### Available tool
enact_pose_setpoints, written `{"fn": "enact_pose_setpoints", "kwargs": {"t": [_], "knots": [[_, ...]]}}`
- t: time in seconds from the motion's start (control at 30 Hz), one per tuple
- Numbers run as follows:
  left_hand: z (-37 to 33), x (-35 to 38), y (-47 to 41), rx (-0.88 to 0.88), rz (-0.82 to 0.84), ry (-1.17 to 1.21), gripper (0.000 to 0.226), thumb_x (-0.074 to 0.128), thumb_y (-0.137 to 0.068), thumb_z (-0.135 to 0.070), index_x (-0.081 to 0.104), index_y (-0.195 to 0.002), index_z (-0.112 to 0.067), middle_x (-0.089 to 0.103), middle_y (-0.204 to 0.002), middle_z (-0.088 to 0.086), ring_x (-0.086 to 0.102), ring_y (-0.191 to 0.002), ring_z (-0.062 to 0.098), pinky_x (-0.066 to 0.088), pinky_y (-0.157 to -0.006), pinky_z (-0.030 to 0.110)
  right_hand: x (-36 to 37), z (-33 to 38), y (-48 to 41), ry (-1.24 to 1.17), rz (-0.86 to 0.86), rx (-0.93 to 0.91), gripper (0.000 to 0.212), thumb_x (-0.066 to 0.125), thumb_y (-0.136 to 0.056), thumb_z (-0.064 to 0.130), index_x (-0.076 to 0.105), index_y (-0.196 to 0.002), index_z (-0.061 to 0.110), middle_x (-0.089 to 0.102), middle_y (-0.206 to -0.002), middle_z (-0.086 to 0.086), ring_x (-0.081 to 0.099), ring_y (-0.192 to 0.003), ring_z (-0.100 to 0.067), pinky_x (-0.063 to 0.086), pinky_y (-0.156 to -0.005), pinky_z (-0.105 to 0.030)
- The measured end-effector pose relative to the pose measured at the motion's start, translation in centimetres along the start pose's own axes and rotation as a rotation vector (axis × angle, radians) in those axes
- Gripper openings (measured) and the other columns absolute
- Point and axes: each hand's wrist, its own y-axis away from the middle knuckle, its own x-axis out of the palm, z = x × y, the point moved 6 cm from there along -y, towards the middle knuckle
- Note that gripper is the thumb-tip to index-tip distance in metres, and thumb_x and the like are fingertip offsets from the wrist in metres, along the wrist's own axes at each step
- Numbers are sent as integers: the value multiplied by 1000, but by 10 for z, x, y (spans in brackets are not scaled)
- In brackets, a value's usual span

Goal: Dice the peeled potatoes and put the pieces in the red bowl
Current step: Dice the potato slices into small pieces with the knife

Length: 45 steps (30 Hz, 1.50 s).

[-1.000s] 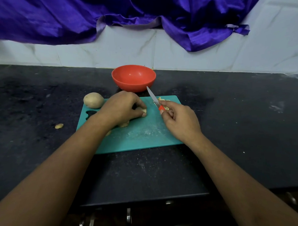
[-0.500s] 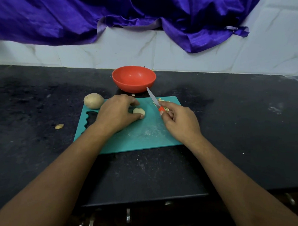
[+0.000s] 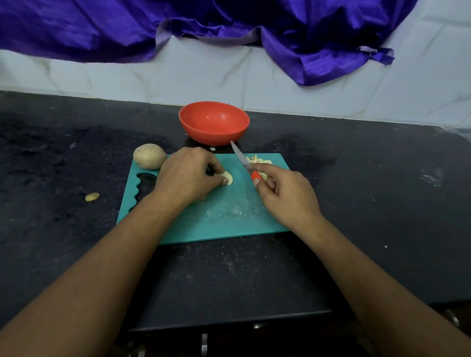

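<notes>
The red bowl (image 3: 214,122) looks like smooth, slightly glossy plastic. The teal cutting board (image 3: 217,219) is matt plastic, dusted with pale starch. The worktop (image 3: 365,199) is dark speckled stone, the wall (image 3: 170,73) glossy white tile, the purple cloth (image 3: 221,14) shiny satin.

Head-worn view faces forward and down; countertop (image 3: 365,205) close below.

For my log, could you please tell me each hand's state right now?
Left hand: pinches a potato slice on the teal cutting board.
Right hand: grips the red-handled knife.
</notes>
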Motion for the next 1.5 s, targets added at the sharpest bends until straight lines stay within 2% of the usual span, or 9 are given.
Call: {"fn": "enact_pose_setpoints", "kwargs": {"t": [0.2,0.4,0.5,0.63,0.9,1.1,1.33,1.43,1.5], "knots": [[-1,-1,1,-5,-2,-8,26,81,-79,-56,78,-94,-35,71,-93,-17,62,-86,4,47,-66,27,7,12,2,29,68,14,37,55,-100,34,63,-135,36,42,-53,12,43,-54,-8,36,-59,-29],[-5,-2,4,-11,-37,-46,28,79,-81,-58,76,-95,-34,71,-94,-15,65,-93,10,47,-68,29,10,31,4,87,121,39,45,53,-96,29,59,-139,38,38,-62,12,47,-71,-12,39,-63,-31],[-10,-2,5,-7,-63,-111,28,75,-83,-58,75,-94,-32,73,-93,-12,66,-94,13,50,-72,33,4,34,2,135,112,45,43,52,-96,29,60,-138,36,46,-67,10,52,-72,-14,46,-64,-33],[-18,-1,5,-22,-95,-187,27,71,-87,-58,70,-86,-31,71,-89,-8,66,-92,17,40,-68,32,2,39,3,162,131,37,45,51,-95,29,59,-138,38,47,-66,11,52,-70,-13,51,-65,-35],[-11,-3,6,-31,-49,-118,24,74,-87,-54,77,-99,-34,74,-96,-11,67,-95,14,47,-69,30,8,46,9,245,139,30,45,48,-97,32,57,-141,37,70,-90,4,61,-79,-20,43,-63,-32],[-11,-3,5,-48,-35,-110,19,75,-87,-50,76,-99,-35,73,-98,-13,66,-100,13,46,-69,30,9,57,7,340,139,-40,41,47,-98,30,59,-137,34,71,-98,0,65,-91,-24,41,-66,-33],[-10,-3,5,-67,-39,-104,16,76,-87,-49,77,-97,-35,73,-99,-13,65,-98,13,42,-66,30,19,66,7,476,248,-89,47,46,-101,25,48,-148,28,61,-95,-2,54,-83,-25,36,-66,-35],[-11,-5,7,-63,-45,-88,14,77,-86,-47,77,-93,-35,74,-98,-14,66,-95,13,48,-68,32,16,66,6,476,276,-100,49,46,-101,25,47,-150,29,57,-93,0,58,-87,-25,37,-67,-36],[-12,-6,8,-62,-46,-84,15,78,-85,-47,77,-94,-34,74,-98,-14,67,-96,14,51,-70,33,9,61,10,463,295,-112,50,48,-100,25,48,-150,31,63,-98,-1,61,-92,-24,41,-68,-36]]}}
